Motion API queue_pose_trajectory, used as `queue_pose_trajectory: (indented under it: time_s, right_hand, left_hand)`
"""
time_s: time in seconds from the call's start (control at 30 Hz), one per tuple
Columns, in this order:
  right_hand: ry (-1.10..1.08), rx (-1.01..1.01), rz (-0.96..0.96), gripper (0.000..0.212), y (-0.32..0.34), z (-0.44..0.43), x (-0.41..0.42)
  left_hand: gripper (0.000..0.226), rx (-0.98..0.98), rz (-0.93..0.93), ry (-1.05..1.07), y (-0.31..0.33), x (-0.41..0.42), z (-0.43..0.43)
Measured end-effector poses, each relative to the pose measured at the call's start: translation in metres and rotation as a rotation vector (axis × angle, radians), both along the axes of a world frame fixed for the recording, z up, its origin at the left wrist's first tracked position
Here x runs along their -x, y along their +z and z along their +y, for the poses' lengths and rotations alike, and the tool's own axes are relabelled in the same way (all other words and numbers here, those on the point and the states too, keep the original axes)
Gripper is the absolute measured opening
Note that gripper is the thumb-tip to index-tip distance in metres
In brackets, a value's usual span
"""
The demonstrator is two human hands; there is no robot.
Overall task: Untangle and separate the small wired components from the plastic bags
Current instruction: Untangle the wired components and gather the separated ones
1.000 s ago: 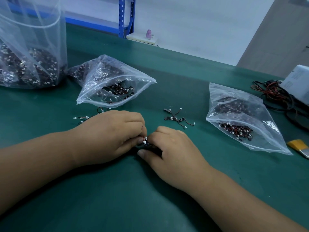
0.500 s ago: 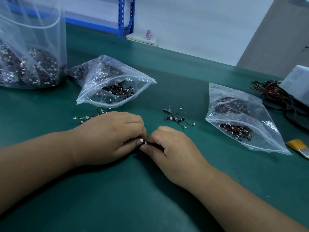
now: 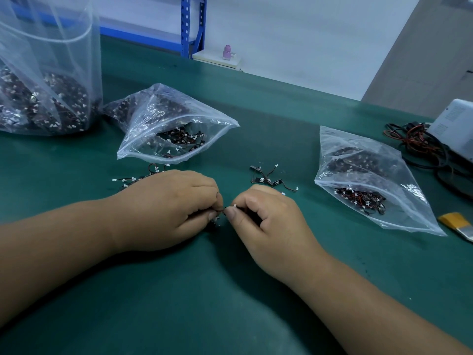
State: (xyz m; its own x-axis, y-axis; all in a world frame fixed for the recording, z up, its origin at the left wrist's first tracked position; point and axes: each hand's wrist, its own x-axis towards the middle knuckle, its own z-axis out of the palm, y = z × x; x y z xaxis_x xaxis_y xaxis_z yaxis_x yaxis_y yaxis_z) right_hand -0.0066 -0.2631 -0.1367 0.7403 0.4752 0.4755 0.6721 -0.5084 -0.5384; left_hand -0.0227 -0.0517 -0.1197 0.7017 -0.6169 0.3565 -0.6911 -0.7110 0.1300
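My left hand and my right hand meet at the middle of the green table. Both pinch small wired components with white connectors between thumb and fingers; most of the wires are hidden under the fingers. Loose wired pieces lie just beyond my right hand. More loose pieces lie behind my left hand. An open clear bag of components sits beyond the left hand. A second clear bag lies to the right.
A large clear bag full of components stands at the far left. A tangle of red and black cables and a white device sit at the right edge. A yellow-handled tool lies near the right bag.
My hands have drawn slightly apart, and a white connector now shows at my right fingertips. The bags and loose pieces have not moved.
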Motion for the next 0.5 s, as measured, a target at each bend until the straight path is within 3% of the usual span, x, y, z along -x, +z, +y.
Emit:
queue_pose_trajectory:
  time_s: [0.5]
  right_hand:
    - [-0.041,-0.094,-0.012,0.013,-0.0018,-0.0014,-0.0043]
  left_hand:
    - [0.026,-0.014,0.025,0.005,-0.0007,-0.0018,0.0011]
